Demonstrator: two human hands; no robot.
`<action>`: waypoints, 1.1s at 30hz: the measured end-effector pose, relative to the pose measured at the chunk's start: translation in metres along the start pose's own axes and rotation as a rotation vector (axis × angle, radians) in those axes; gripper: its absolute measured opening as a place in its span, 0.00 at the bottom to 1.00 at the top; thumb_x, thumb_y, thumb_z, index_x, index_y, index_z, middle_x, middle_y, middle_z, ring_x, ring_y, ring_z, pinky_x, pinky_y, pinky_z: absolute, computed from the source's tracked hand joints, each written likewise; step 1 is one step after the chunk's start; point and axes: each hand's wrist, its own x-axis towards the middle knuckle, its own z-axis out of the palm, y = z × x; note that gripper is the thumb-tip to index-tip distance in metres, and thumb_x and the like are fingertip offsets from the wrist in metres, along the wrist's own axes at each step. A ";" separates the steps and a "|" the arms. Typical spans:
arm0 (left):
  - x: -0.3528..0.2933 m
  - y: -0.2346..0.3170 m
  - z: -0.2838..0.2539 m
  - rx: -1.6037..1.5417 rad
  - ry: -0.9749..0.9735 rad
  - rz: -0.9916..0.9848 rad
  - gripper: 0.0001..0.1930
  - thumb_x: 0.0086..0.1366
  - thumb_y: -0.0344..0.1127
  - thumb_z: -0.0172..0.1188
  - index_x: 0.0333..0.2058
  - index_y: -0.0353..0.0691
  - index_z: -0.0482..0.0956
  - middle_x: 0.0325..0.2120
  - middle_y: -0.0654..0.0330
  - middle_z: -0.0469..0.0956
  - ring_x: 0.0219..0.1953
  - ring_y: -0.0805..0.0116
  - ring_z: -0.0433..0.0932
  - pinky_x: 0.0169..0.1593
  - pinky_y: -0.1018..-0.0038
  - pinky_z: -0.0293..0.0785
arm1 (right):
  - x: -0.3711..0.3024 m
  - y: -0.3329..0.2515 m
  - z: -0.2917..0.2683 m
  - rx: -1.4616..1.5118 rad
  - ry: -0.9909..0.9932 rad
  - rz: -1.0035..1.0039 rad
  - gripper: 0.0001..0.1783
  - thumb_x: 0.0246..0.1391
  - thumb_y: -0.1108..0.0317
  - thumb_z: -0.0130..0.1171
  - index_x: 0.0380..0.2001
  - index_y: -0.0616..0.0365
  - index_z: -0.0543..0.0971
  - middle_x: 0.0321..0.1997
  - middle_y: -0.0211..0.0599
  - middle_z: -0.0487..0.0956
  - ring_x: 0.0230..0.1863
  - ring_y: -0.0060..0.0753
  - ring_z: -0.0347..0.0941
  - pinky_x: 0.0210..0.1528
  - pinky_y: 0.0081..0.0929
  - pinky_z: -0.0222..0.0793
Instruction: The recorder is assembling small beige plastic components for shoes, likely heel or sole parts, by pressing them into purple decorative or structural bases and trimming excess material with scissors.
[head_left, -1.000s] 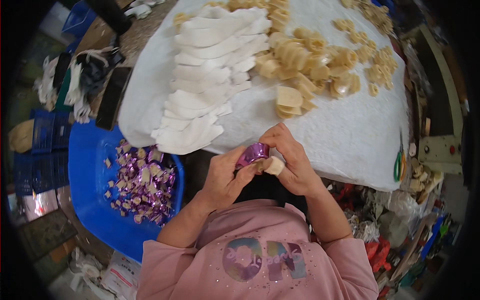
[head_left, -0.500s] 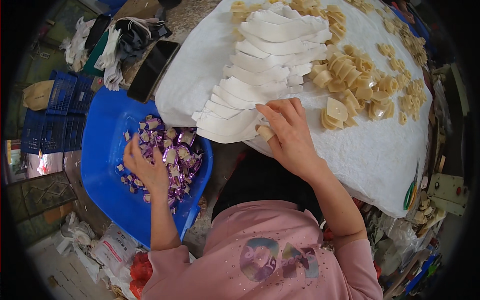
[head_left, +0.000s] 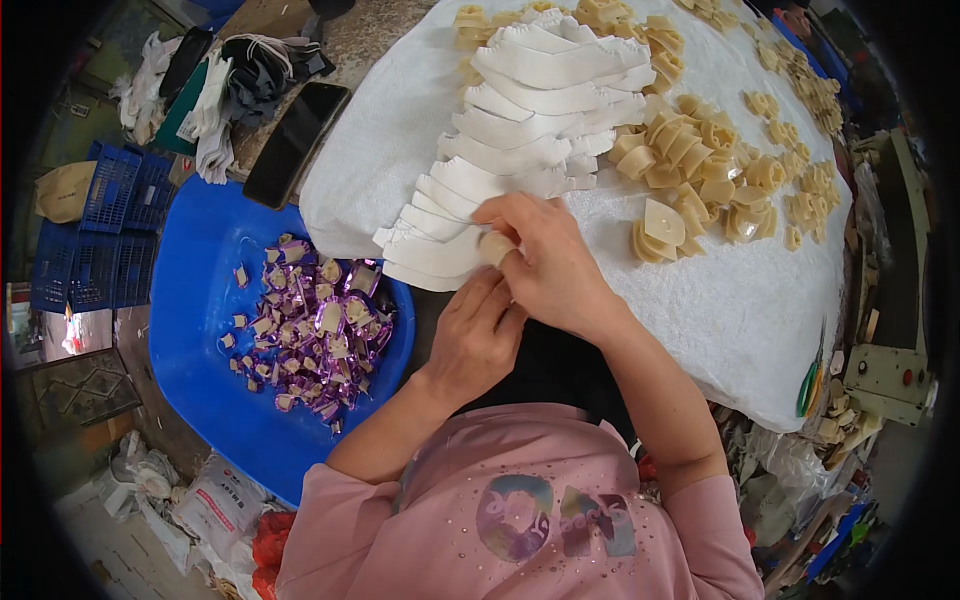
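My right hand (head_left: 555, 265) is closed in a pinch at the lower end of a long overlapping row of curved white strips (head_left: 520, 155). A beige cover (head_left: 496, 248) wraps its thumb. My left hand (head_left: 472, 335) meets it from below, its fingers pressed together against the right hand's. Whatever lies between the fingers is hidden. Left of the hands, a blue basin (head_left: 190, 340) holds a heap of small shiny purple pieces with beige parts (head_left: 325, 320). The strips lie on a white cloth (head_left: 700, 320) over the table.
Beige curled pieces (head_left: 690, 150) lie in clusters right of and beyond the strips. A dark phone (head_left: 295, 145) rests by the basin's far edge, near gloves (head_left: 210, 130). Blue crates (head_left: 110, 190) stand at the far left. A grey-green machine box (head_left: 885, 375) is at right.
My left hand has left the basin, moving right to meet my right hand. The right hand has shifted slightly left and its fingers have curled in. The view has turned a little.
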 end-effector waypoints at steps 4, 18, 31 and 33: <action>0.003 0.002 -0.007 -0.109 -0.092 -0.136 0.17 0.48 0.24 0.58 0.40 0.30 0.75 0.39 0.48 0.75 0.46 0.53 0.74 0.48 0.63 0.71 | 0.005 -0.048 -0.021 0.632 -0.051 0.013 0.10 0.50 0.76 0.57 0.38 0.61 0.73 0.35 0.34 0.74 0.37 0.25 0.71 0.39 0.21 0.67; 0.032 0.025 -0.030 -0.942 -0.110 -0.395 0.22 0.65 0.38 0.49 0.53 0.28 0.68 0.52 0.46 0.70 0.56 0.56 0.68 0.58 0.67 0.60 | -0.075 -0.010 -0.048 1.165 0.196 0.066 0.09 0.54 0.78 0.55 0.39 0.62 0.70 0.38 0.34 0.74 0.40 0.22 0.69 0.45 0.23 0.65; 0.060 0.047 0.025 -1.635 -0.049 -0.718 0.18 0.70 0.38 0.42 0.46 0.27 0.71 0.34 0.54 0.77 0.31 0.69 0.74 0.32 0.75 0.69 | -0.116 0.082 -0.088 -0.403 0.657 0.174 0.19 0.42 0.75 0.62 0.42 0.60 0.74 0.34 0.39 0.74 0.39 0.42 0.69 0.46 0.30 0.63; 0.067 0.056 0.039 -1.614 -0.014 -0.655 0.19 0.71 0.37 0.40 0.47 0.26 0.70 0.41 0.48 0.75 0.43 0.62 0.75 0.46 0.68 0.71 | -0.115 0.086 -0.084 -0.462 0.623 0.171 0.20 0.41 0.75 0.62 0.42 0.59 0.74 0.34 0.39 0.74 0.39 0.44 0.68 0.47 0.32 0.61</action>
